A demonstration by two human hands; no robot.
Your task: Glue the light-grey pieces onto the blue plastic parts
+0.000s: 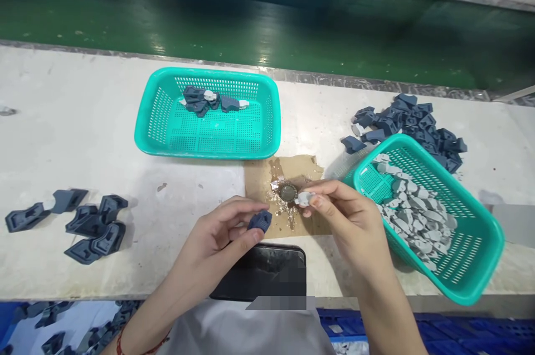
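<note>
My left hand [234, 232] pinches a dark blue-grey plastic part [259, 222] between thumb and fingers, just above a phone [267, 271]. In my right hand [340, 210] is a small light grey plastic part [305, 198], gripped between thumb and fingertips. That grey part is beside a small round pot [288, 192] with dark contents, and I cannot tell whether they touch. Shiny spills surround the pot on a piece of brown cardboard [257, 176]. The two held parts are apart from each other.
A green basket [209, 149] holding several joined parts stands at the back. On the right, another green basket [489, 232] contains many light grey parts, with a heap of dark parts [409, 121] behind it. Several dark parts [86, 220] lie at the left.
</note>
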